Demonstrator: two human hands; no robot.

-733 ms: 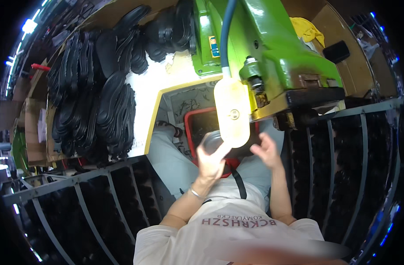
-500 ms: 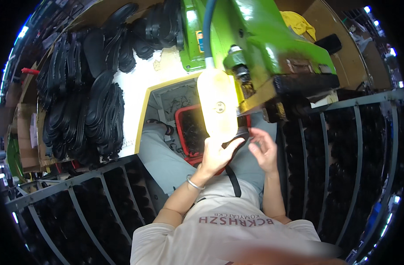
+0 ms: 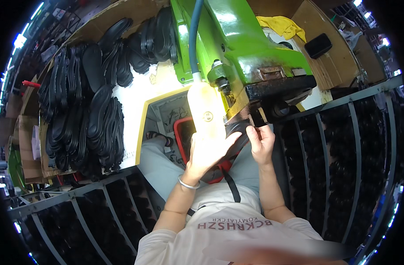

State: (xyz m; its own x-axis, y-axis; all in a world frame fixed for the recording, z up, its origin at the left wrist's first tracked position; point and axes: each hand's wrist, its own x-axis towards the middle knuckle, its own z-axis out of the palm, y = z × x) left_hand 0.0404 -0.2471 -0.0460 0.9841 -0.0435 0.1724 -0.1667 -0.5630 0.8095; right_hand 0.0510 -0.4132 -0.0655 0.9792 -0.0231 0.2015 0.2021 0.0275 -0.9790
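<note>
The left hand [image 3: 206,152] has its thumb stretched along the near side of a black sole [image 3: 238,131]; its other fingers fade into glare, so whether they are closed cannot be told. The right hand [image 3: 262,143] has thumb and bent fingers pinched on the sole's right edge. The sole is between the hands, below the machine's foot and right of the cutout in the white work surface [image 3: 130,104].

A glowing oblong lamp [image 3: 206,106] above the left hand bears a small round dark mark, too tiny to read. The pale shirt [image 3: 230,240] carries two lines of reddish capitals.

The sole is smooth and curved, with a ridged rim. Similar curved black soles [image 3: 80,106] crowd the surface's left edge; a glossy green metal machine [image 3: 250,48] stands at its far right, and a red bin [image 3: 180,137] sits under the cutout.
</note>
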